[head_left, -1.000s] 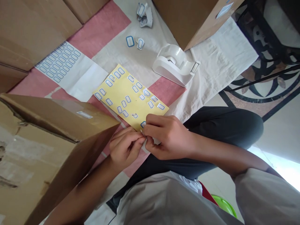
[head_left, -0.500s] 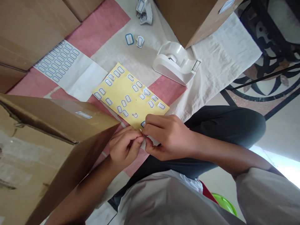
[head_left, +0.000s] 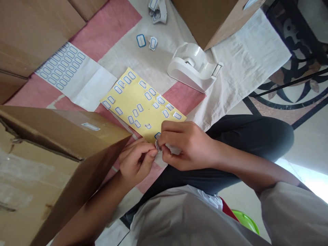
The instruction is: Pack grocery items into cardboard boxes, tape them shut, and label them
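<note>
A small label (head_left: 158, 146) is pinched between the fingertips of the left hand (head_left: 135, 160) and right hand (head_left: 184, 145), at the yellow sheet's (head_left: 143, 102) near edge; the label is mostly hidden by fingers. A box (head_left: 51, 164) is cut off at left.

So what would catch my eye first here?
Probably the two hands meeting at the centre: the left hand and right hand pinch a small blue-bordered sticker between their fingertips. Just beyond lies a yellow sheet dotted with similar stickers, and a white tape dispenser sits farther back.
</note>
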Available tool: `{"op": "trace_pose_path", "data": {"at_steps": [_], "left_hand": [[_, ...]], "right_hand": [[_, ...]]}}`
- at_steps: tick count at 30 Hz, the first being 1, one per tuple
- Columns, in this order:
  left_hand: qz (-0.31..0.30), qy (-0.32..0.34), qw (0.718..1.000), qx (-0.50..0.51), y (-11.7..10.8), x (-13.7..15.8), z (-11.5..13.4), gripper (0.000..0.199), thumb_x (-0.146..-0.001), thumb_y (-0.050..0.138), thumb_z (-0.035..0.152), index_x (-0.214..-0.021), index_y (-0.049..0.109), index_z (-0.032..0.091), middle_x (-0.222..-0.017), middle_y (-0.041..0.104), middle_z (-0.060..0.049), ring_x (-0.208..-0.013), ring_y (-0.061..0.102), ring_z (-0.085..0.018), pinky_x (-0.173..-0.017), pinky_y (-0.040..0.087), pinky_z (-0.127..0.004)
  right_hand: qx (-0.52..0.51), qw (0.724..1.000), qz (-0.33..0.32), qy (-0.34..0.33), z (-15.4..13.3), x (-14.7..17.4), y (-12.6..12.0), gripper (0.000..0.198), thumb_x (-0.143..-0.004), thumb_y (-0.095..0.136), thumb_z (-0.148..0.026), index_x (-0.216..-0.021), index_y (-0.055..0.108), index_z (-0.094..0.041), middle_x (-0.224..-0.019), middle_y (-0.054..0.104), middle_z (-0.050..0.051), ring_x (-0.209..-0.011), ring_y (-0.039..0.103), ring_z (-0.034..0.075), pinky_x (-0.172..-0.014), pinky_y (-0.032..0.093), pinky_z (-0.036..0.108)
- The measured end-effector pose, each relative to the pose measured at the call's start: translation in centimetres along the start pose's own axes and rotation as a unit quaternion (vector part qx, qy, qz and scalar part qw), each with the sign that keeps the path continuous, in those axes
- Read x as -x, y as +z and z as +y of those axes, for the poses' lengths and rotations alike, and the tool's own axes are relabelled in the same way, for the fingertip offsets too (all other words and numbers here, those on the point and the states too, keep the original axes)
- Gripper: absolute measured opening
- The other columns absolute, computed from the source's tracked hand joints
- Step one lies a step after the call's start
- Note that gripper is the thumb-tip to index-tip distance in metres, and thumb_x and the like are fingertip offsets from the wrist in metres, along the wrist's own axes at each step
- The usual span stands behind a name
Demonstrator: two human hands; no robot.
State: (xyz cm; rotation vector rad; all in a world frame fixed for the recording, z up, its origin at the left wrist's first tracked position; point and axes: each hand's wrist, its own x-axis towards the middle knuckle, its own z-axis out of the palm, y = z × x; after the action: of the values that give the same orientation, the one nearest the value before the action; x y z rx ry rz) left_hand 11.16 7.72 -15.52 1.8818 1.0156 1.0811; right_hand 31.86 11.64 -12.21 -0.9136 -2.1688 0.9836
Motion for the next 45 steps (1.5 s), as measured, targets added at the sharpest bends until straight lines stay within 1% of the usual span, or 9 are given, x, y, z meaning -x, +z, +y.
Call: {"op": "trace_pose_path", "data": {"at_steps": [3,6,10,13,16,22,33,38,45], "left_hand": [[0.002,-0.002,1.0,0.001,0.0,0.0,0.0,0.006,-0.095,0.061,0.012,-0.094,0.063,0.017,-0.073,0.062,0.0,-0.063,0.055,-0.01,-0.059,0.045,-0.024],[0.007,0.001,1.0,-0.005,0.0,0.0,0.0,0.006,-0.095,0.061,0.012,-0.093,0.063,0.017,-0.071,0.062,0.001,-0.062,0.054,-0.01,-0.058,0.045,-0.024],[0.005,-0.008,1.0,-0.018,0.0,0.0,0.0,0.006,-0.095,0.061,0.013,-0.093,0.063,0.018,-0.073,0.063,0.0,-0.063,0.056,-0.011,-0.06,0.047,-0.024],[0.009,-0.015,0.999,-0.033,0.1,0.0,0.1,0.007,-0.095,0.061,0.014,-0.091,0.062,0.018,-0.071,0.06,0.001,-0.062,0.054,-0.01,-0.059,0.046,-0.023],[0.018,-0.014,0.999,-0.047,0.2,-0.1,0.2,0.008,-0.095,0.061,0.014,-0.089,0.062,0.019,-0.068,0.059,0.003,-0.06,0.053,-0.009,-0.058,0.045,-0.022],[0.02,-0.018,0.999,-0.046,0.3,-0.4,0.4,0.01,-0.095,0.061,0.013,-0.086,0.061,0.018,-0.067,0.059,0.002,-0.06,0.053,-0.009,-0.059,0.045,-0.021],[0.024,-0.018,0.998,-0.046,0.2,-0.2,0.3,0.009,-0.095,0.061,0.015,-0.087,0.062,0.018,-0.069,0.062,0.002,-0.062,0.055,-0.009,-0.06,0.046,-0.021],[0.021,-0.015,0.999,-0.045,0.2,-0.2,0.3,0.008,-0.094,0.062,0.013,-0.088,0.062,0.018,-0.072,0.062,0.002,-0.063,0.055,-0.008,-0.061,0.047,-0.02],[0.023,-0.012,0.998,-0.053,0.2,-0.4,0.4,0.008,-0.095,0.062,0.014,-0.088,0.061,0.018,-0.071,0.063,0.002,-0.061,0.055,-0.009,-0.057,0.045,-0.02]], "right_hand": [[-0.01,1.0,-0.005,-0.014,0.0,0.0,-0.1,0.009,-0.088,0.053,-0.016,-0.084,0.061,-0.017,-0.079,0.055,0.001,-0.068,0.05,0.012,-0.06,0.038,0.025],[0.003,1.0,0.003,-0.017,-0.1,0.0,0.0,0.009,-0.088,0.054,-0.016,-0.086,0.063,-0.016,-0.078,0.055,0.0,-0.067,0.049,0.012,-0.059,0.037,0.025],[0.051,0.998,0.015,-0.023,-0.3,0.0,0.3,0.015,-0.091,0.052,-0.016,-0.082,0.064,-0.016,-0.075,0.055,0.0,-0.065,0.048,0.012,-0.058,0.036,0.025],[0.098,0.994,0.027,-0.038,-0.4,0.1,0.6,0.018,-0.093,0.052,-0.017,-0.078,0.064,-0.016,-0.073,0.055,0.0,-0.064,0.047,0.012,-0.058,0.034,0.027],[0.119,0.991,0.04,-0.04,-0.5,0.2,0.8,0.02,-0.094,0.053,-0.018,-0.077,0.064,-0.016,-0.071,0.054,0.0,-0.063,0.045,0.012,-0.057,0.033,0.028],[0.114,0.991,0.054,-0.034,-0.5,0.3,1.3,0.02,-0.094,0.052,-0.016,-0.075,0.059,-0.017,-0.07,0.051,-0.001,-0.063,0.043,0.012,-0.057,0.031,0.027],[0.049,0.997,0.05,-0.02,-0.3,0.2,1.4,0.017,-0.089,0.054,-0.012,-0.074,0.058,-0.018,-0.069,0.048,-0.002,-0.062,0.039,0.011,-0.057,0.032,0.024],[0.045,0.998,0.05,-0.012,-0.4,0.3,1.3,0.016,-0.089,0.054,-0.011,-0.075,0.058,-0.018,-0.07,0.047,-0.002,-0.063,0.039,0.01,-0.058,0.032,0.024],[0.041,0.998,0.053,-0.009,-0.4,0.3,1.2,0.015,-0.087,0.054,-0.011,-0.075,0.058,-0.017,-0.07,0.046,-0.002,-0.062,0.039,0.01,-0.057,0.031,0.024]]}}
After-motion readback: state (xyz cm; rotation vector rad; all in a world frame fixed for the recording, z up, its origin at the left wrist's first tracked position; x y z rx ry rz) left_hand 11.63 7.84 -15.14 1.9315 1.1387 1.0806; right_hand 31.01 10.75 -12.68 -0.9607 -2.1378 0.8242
